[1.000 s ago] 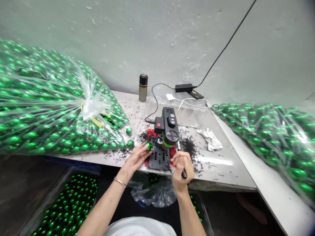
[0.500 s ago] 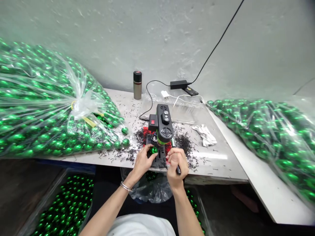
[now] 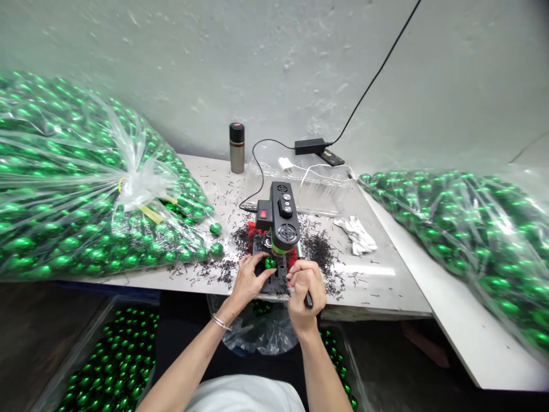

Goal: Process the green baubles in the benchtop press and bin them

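Observation:
A small black bench drill [image 3: 281, 220] with a red switch stands on a grey table [image 3: 377, 280], on a black slotted base plate. My left hand [image 3: 249, 278] pinches a shiny green ball [image 3: 270, 262] on that plate, right under the drill head. My right hand [image 3: 302, 286] is closed round the drill's black lever handle [image 3: 307, 298] at the machine's right side. Dark shavings [image 3: 319, 249] lie heaped around the base.
Huge clear bags of green balls lie at the left [image 3: 77, 189] and right [image 3: 467, 229]. Two loose balls [image 3: 215, 239] sit by the left bag. A flask [image 3: 236, 147], power adapter [image 3: 309, 146], white cloth [image 3: 355, 234] and a bin of balls [image 3: 115, 366] below.
My left hand has carried the green ball from the plate's left edge to under the drill head. My right hand stays on the lever. The camera view has shifted slightly.

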{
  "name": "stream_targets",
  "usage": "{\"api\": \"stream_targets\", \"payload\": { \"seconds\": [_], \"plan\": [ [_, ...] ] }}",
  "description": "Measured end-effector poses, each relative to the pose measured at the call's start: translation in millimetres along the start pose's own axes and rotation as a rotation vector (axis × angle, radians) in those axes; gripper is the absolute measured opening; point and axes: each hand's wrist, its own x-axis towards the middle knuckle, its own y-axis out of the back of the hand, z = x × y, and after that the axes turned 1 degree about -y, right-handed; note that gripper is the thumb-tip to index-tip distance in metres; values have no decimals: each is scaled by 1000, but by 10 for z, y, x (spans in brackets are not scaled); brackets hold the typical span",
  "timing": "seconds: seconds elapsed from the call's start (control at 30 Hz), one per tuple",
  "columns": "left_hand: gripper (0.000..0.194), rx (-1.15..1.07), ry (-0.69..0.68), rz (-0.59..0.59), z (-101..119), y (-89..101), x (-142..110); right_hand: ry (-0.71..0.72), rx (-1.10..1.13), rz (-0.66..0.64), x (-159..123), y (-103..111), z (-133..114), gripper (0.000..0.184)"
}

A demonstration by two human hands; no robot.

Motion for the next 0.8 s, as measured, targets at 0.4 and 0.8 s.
{"api": "stream_targets", "payload": {
  "seconds": [0.4, 0.8],
  "plan": [
    [30, 50, 24, 35, -135, -6, 58, 17, -4, 1, -38, -3, 38, 26],
    [33, 57, -7, -85, -160, 104, 73, 47, -17, 16, -29, -12, 39, 26]
  ]
}}
